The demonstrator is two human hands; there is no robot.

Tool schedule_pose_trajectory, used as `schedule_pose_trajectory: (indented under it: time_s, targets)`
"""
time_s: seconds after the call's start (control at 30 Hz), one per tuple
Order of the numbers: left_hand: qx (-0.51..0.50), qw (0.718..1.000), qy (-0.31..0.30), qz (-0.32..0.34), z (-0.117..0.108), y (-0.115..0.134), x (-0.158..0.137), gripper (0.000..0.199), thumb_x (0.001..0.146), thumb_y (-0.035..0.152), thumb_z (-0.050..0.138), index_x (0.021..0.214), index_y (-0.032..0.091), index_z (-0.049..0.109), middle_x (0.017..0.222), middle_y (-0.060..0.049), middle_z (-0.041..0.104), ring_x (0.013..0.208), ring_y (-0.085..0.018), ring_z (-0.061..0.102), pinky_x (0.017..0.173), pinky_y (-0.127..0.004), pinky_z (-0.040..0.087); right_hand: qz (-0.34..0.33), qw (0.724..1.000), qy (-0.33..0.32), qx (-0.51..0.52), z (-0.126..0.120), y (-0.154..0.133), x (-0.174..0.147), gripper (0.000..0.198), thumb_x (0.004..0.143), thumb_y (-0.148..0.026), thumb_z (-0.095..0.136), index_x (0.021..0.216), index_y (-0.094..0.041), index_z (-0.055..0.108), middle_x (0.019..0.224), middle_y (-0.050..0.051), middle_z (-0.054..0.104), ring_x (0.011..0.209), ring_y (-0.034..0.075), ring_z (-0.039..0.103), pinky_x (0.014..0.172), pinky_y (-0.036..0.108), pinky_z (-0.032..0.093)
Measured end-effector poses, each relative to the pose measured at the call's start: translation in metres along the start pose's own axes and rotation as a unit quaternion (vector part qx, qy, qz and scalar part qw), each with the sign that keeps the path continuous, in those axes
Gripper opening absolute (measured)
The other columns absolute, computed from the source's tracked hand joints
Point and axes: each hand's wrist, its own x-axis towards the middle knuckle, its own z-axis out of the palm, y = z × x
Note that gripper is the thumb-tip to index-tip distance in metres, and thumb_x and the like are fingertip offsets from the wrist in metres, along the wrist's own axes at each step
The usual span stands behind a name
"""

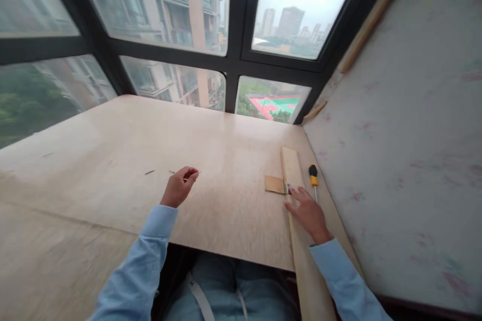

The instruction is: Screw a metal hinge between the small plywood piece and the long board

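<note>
My left hand (179, 185) is raised over the wooden surface. Its thumb and fingertips pinch a thin, pale, needle-like piece (200, 172), too small to tell its kind. On the right, my right hand (307, 210) rests with fingers spread on a long wooden plank (291, 161). Its fingertips touch or lie right beside a small metal piece (288, 188), like a hinge, at the plank's left edge. A small brown wooden rectangle (274, 184) adjoins that metal piece. Just right of the plank lies a screwdriver (313, 175) with a black and yellow handle.
The pale wooden tabletop (233, 145) reaches back to dark-framed windows (233, 55). A thin dark sliver (149, 172) lies left of my left hand. A flower-patterned wall (406, 150) bounds the right side. My legs (226, 286) are under the front edge.
</note>
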Motion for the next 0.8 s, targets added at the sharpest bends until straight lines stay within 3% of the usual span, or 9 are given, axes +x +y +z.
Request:
schedule_pose_trajectory:
  time_s: [0.2, 0.37, 0.53, 0.8]
  targets:
    - [-0.127, 0.984, -0.092, 0.08, 0.105, 0.089, -0.006, 0.016, 0.077, 0.032, 0.063, 0.08, 0.018, 0.069, 0.08, -0.005, 0.071, 0.072, -0.017, 0.065, 0.069, -0.028, 0.051, 0.036, 0.998, -0.007, 0.048, -0.01, -0.002, -0.001, 0.052, 0.083, -0.038, 0.063, 0.131, -0.02, 0.059, 0.142, 0.014, 0.049, 0.124, 0.027, 0.054, 0.098, 0.036, 0.046]
    - [-0.154, 0.966, -0.16, 0.13, 0.173, 0.128, -0.014, 0.006, 0.075, 0.021, 0.066, 0.076, 0.018, 0.071, 0.076, -0.005, 0.07, 0.07, -0.016, 0.063, 0.067, -0.027, 0.051, 0.043, 0.999, -0.009, 0.026, -0.009, -0.002, -0.001, 0.053, 0.082, -0.042, 0.064, 0.131, -0.024, 0.058, 0.142, 0.013, 0.049, 0.125, 0.027, 0.051, 0.099, 0.035, 0.044]
    - [-0.095, 0.957, -0.208, 0.178, 0.211, 0.143, -0.009, 0.01, 0.074, 0.012, 0.066, 0.076, 0.018, 0.075, 0.073, -0.003, 0.068, 0.067, -0.014, 0.061, 0.066, -0.026, 0.049, 0.031, 0.999, 0.0, -0.006, -0.009, -0.008, 0.0, 0.044, 0.082, -0.039, 0.064, 0.124, -0.024, 0.062, 0.134, 0.012, 0.053, 0.119, 0.027, 0.052, 0.095, 0.035, 0.044]
    - [-0.049, 0.954, -0.233, 0.185, 0.238, 0.14, -0.001, 0.015, 0.074, 0.008, 0.066, 0.083, 0.017, 0.075, 0.076, -0.004, 0.068, 0.069, -0.014, 0.062, 0.069, -0.027, 0.051, 0.025, 1.0, 0.006, -0.006, -0.007, -0.006, -0.003, 0.046, 0.084, -0.039, 0.063, 0.127, -0.025, 0.059, 0.137, 0.013, 0.05, 0.12, 0.029, 0.049, 0.094, 0.038, 0.044]
